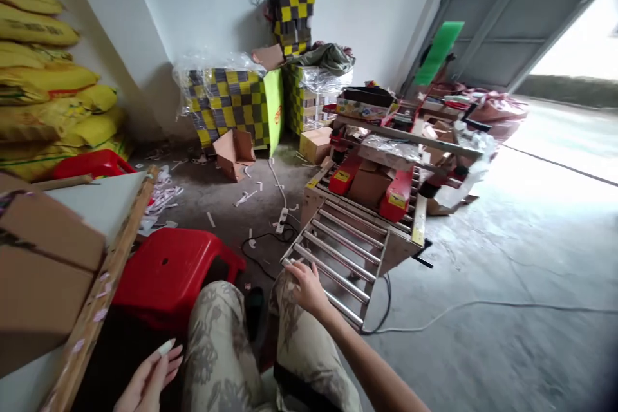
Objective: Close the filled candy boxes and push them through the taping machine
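Observation:
My left hand (153,374) is low in the head view, between the wooden table edge and my left knee. Its fingers are loosely bent and apart; a pale patch at one fingertip may be a nail or a small scrap, I cannot tell which. Over my right knee, my right hand (309,286) reaches out with its fingers extended and apart. Its fingertips are at the near left corner of the metal roller conveyor (340,251); whether they touch it is unclear. Neither hand visibly grips anything.
A red stool (168,270) stands left of my knees, beside a table edge (109,270) with a cardboard box (46,270) on it. Beyond the rollers is a red-sided carton-sealing machine (398,196). A power strip (281,221), cables and paper scraps lie on the floor. Yellow sacks (43,77) are stacked left.

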The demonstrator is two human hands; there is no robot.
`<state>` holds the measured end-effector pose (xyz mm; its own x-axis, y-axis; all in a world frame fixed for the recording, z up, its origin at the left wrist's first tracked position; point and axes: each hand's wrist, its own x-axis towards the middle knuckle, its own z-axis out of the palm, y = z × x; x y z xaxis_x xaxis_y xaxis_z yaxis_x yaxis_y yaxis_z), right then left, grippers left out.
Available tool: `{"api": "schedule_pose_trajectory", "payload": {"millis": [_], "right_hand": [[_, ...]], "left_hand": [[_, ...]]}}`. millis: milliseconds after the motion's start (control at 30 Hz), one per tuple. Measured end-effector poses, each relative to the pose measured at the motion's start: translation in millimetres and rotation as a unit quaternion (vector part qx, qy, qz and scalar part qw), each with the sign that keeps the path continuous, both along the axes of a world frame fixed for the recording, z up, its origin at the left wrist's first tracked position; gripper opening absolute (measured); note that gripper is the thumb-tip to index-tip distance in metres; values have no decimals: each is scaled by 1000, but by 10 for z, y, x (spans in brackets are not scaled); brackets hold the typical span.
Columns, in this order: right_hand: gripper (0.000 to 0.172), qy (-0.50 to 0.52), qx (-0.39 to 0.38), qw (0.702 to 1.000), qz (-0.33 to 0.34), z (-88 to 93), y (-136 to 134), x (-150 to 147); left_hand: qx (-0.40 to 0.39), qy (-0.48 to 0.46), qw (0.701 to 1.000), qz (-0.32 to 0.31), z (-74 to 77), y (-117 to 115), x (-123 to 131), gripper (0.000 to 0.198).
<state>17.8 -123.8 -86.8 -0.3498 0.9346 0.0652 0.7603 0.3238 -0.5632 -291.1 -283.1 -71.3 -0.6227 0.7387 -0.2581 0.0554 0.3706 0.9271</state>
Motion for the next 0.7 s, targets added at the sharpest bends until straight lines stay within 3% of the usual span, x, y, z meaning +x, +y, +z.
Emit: {"api": "schedule_pose_trajectory", "payload": {"millis": [133, 233, 300, 367, 467, 567, 700], "right_hand": [[51, 82, -38, 990, 106, 33, -162, -319], [51, 156, -122, 971, 136, -182, -197, -419], [52, 164, -173, 961, 140, -394, -207, -434], [54, 157, -217, 949, 165, -540, -236, -429], [56, 144, -244, 942, 177, -540, -278, -476], [54, 129, -239, 948, 167, -373, -265, -655], [50, 133, -228, 949, 175, -184, -272, -942]], "left_hand": [[108, 65, 992, 18, 458, -8, 68, 38], [173, 221, 959, 30, 703, -97, -115, 28], [195, 366, 905, 94, 852, -246, -343, 27], [214, 485, 829, 178, 1036, -429, -604, 35], [201, 599, 736, 242, 1356, -573, -1051, 42], [154, 671, 699, 193, 1617, -413, -1540, 40], [51, 678, 733, 8, 1783, 33, -2100, 24]]}}
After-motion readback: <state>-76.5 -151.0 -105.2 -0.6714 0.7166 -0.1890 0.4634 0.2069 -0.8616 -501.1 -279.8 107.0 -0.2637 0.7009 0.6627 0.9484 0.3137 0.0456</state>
